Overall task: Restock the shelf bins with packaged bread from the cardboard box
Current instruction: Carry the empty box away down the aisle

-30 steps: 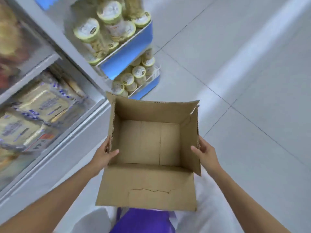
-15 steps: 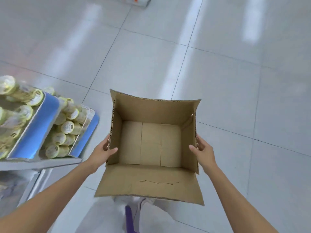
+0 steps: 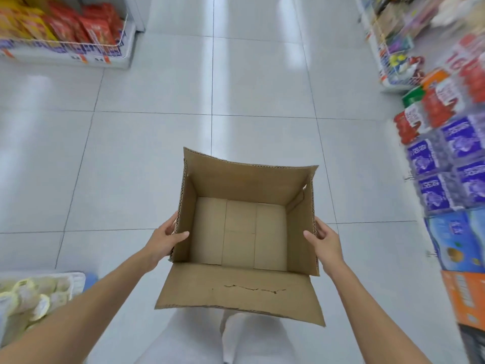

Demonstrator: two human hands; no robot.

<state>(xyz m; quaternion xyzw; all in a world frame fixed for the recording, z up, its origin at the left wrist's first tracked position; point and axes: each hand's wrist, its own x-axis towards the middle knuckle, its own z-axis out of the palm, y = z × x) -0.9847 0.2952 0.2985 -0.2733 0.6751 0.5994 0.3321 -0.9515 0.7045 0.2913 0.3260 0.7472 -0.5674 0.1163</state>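
- Carrying the cardboard box [image 3: 238, 232] between both hands, off the white tiled floor [image 3: 157, 153], in the middle of a shop aisle and just ahead of the white trousers [image 3: 189, 337].
- Gripping the box's left wall with the left hand [image 3: 164, 241]: thumb hooked over the corrugated rim and lying on the inner face, fingers curled round the outside.
- Gripping the right wall likewise with the right hand [image 3: 326, 244]: thumb inside, fingers wrapped round the outer edge.
- Holding the box level, open top facing up, with only its bare brown bottom panels showing inside.
- Near flap [image 3: 236, 290] folded outward and down toward the body, with a jagged tear across its middle.
- Far flap [image 3: 249, 177] standing up and leaning slightly away.
- Well apart at upper left: a low wire-fronted shelf [image 3: 65, 52] stocked with red packets [image 3: 86, 24] and some yellow-orange ones beside them.
- Along the right edge, blurred: rows of purple packs [image 3: 446, 164], red-and-white packs above them, blue cartons [image 3: 456, 240] and an orange carton [image 3: 464, 298] below.
- At lower left, beside the left forearm: a cluster of pale jars with yellowish lids [image 3: 31, 298], too blurred to read.
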